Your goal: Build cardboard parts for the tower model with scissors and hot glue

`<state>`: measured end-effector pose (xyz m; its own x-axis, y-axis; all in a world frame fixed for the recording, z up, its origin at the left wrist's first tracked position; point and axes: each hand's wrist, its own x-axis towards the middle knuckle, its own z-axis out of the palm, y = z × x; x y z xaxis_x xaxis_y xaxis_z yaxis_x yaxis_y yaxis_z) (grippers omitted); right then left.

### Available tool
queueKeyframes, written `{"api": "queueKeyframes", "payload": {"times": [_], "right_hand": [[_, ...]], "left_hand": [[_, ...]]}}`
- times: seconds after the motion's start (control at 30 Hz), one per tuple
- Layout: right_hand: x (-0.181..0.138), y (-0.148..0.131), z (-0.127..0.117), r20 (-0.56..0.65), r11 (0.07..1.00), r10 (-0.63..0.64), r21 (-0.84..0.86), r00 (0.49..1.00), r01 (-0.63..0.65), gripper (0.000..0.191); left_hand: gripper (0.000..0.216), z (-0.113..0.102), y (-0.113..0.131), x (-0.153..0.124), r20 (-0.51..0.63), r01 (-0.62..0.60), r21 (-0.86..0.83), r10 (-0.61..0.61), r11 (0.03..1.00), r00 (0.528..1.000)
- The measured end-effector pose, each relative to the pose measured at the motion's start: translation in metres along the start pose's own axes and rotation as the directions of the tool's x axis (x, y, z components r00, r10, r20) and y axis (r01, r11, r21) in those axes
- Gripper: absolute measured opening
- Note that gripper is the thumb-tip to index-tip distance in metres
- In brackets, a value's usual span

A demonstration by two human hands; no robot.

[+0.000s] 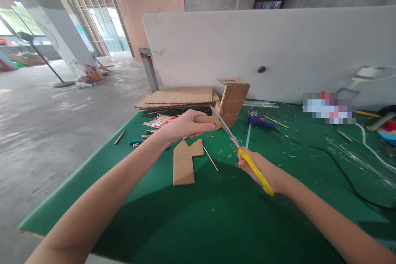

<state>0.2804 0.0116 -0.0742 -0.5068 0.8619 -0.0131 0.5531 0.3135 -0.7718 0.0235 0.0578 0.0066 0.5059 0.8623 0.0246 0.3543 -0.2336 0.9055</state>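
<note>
My left hand (193, 125) grips a small piece of cardboard (206, 120) between thumb and fingers, above the green table. In my right hand (258, 167) is a pair of scissors (255, 171) with yellow handles. Their blades point up and left, and the tips reach the edge of the held piece. Whether the blades are parted I cannot make out. Below my left hand a notched cardboard cutout (183, 165) lies flat, with a thin metal rod (210, 159) beside it. Just behind the blades stands a folded cardboard structure (234, 101).
Flat cardboard sheets (182, 95) are stacked at the table's back left. A blue glue gun (261, 122) trails a black cable (324, 152) to the right. Pliers (136, 142) and wrapped sticks (159, 121) lie at left. A white panel (262, 45) borders the green table (192, 222).
</note>
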Motion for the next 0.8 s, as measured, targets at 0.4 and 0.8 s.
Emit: {"api": "queueKeyframes", "payload": {"times": [0.4,0.8], "right_hand": [[-0.0047,-0.0015,-0.0024,0.013,0.998,-0.044,0.037,0.999,0.043,0.040],[-0.0070,-0.0049,-0.0002,0.001,0.997,-0.044,0.058,0.999,0.044,0.036]], "left_hand": [[0.033,-0.0035,-0.0050,0.0043,-0.006,-0.016,-0.080,0.015,0.997,1.000],[0.034,-0.0007,-0.0035,0.0015,-0.020,-0.054,0.005,0.054,0.999,0.998]]}}
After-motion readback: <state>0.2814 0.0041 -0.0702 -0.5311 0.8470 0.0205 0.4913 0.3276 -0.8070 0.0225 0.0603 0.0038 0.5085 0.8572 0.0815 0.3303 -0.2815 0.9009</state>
